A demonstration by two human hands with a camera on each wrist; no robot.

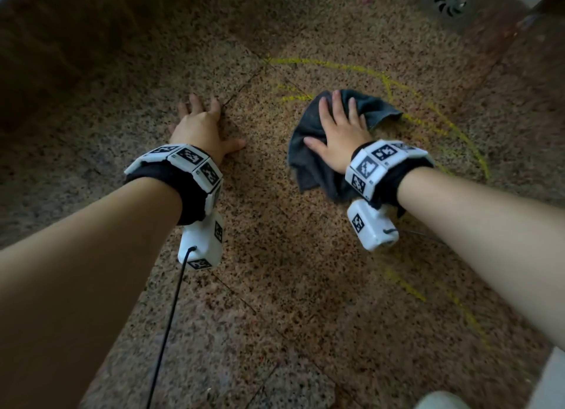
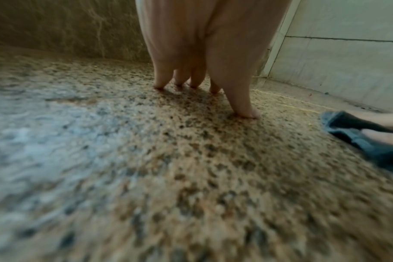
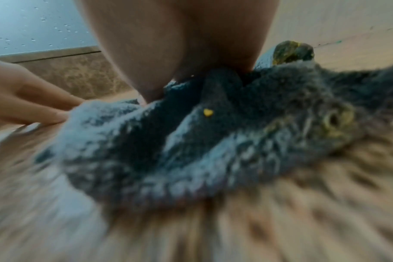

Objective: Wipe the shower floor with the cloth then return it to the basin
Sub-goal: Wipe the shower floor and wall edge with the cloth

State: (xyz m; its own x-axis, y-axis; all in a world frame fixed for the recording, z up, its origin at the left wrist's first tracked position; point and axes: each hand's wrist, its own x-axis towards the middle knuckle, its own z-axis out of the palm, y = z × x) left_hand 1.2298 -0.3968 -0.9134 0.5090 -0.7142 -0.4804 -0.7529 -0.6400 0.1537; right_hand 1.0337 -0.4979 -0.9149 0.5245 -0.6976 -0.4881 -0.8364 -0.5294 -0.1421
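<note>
A dark grey cloth (image 1: 308, 151) lies crumpled on the speckled stone shower floor (image 1: 275, 255). My right hand (image 1: 339, 127) presses flat on it with straight, spread fingers. Yellow smears (image 1: 360, 69) arc across the floor beyond and to the right of the cloth. In the right wrist view the cloth (image 3: 213, 141) carries yellow specks and my palm (image 3: 168, 44) bears down on it. My left hand (image 1: 201, 124) rests on bare floor to the left, fingers spread, with the fingertips (image 2: 159, 83) touching stone. The cloth (image 2: 359, 138) shows at the right edge of the left wrist view.
A round metal drain (image 1: 451, 1) sits at the far right corner. A brown stone wall (image 2: 67, 30) rises behind my left hand and pale wall tiles (image 2: 348, 70) stand to the right. A black cable (image 1: 168, 326) trails from the left wrist unit.
</note>
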